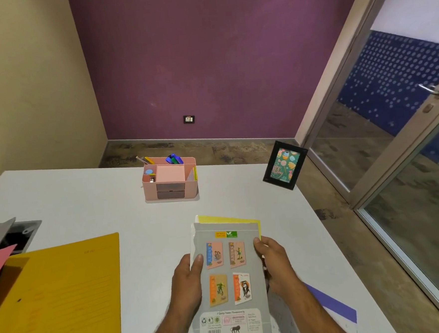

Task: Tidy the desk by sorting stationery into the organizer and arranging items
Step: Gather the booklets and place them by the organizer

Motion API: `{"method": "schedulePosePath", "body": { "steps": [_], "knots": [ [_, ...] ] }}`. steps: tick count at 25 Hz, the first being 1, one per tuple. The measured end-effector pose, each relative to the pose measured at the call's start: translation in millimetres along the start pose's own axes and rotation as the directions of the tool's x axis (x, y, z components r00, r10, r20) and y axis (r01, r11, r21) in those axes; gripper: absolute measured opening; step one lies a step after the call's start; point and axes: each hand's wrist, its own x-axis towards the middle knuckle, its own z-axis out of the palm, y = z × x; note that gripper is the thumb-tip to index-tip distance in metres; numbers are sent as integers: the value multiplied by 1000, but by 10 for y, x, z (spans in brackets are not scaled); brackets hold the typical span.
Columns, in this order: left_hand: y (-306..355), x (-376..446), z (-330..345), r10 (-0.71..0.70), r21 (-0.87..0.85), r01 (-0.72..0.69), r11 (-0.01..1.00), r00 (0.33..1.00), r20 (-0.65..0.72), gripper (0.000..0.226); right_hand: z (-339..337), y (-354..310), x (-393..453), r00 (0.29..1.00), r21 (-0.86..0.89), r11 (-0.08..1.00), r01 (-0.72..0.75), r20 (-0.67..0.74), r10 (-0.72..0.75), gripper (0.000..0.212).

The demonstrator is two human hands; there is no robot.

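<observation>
Hands grip a stack of notebooks (229, 269), left hand (187, 283) and right hand (274, 266) pinching its sides; square the edges before setting it down near the organizer (170, 181).

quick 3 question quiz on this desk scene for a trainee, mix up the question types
1. True or false: both hands grip the grey notebook.
2. The pink organizer stands: A) at the far middle of the desk B) on the yellow folder C) beside the door.
3. What colour sheet shows behind the notebook's top edge?

Key:
1. True: left hand, right hand.
2. A.
3. Yellow.
</observation>
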Motion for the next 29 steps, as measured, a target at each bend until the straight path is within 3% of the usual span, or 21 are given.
{"method": "schedulePosePath", "body": {
  "steps": [3, 7, 9, 11, 14, 18, 23, 25, 27, 29],
  "knots": [
    [-23, 30, -35, -15, -17, 14, 1000, 998, -61, 28, 16, 76, -74, 988, -30, 999, -38, 146, 42, 21],
    [-50, 83, -32, 14, 213, 33, 976, 977, -213, 55, 126, 188, -43, 992, -77, 996, 49, 123, -39, 23],
    [-25, 75, 19, 111, 407, 25, 913, 945, -308, 56, 239, 159, -72, 989, -126, 983, 133, 86, -122, 21],
    [76, 27, 133, 244, 452, -108, 886, 936, -253, 56, 369, 110, -139, 972, -185, 955, 233, 57, -226, 19],
    [210, -61, 333, 292, 316, -251, 915, 952, -90, 56, 553, 45, -272, 918, -217, 892, 397, 74, -390, 27],
    [312, -80, 376, 217, 75, -209, 975, 970, -107, 69, 708, 59, -363, 836, -235, 803, 547, 204, -509, 29],
    [326, 43, 185, 178, -58, -189, 980, 971, -162, 18, 729, 187, -303, 801, -241, 775, 584, 325, -502, 31],
    [300, 75, 108, 168, -58, -186, 981, 960, -225, 12, 736, 218, -283, 821, -193, 824, 533, 351, -450, 33],
    [240, 103, 22, 166, -61, -183, 981, 961, -222, 17, 733, 220, -237, 882, -180, 878, 443, 265, -390, 38],
    [163, 142, -50, 162, -104, -178, 979, 976, -146, 20, 664, 211, -119, 915, -244, 882, 402, 72, -397, 43]
  ]
}}
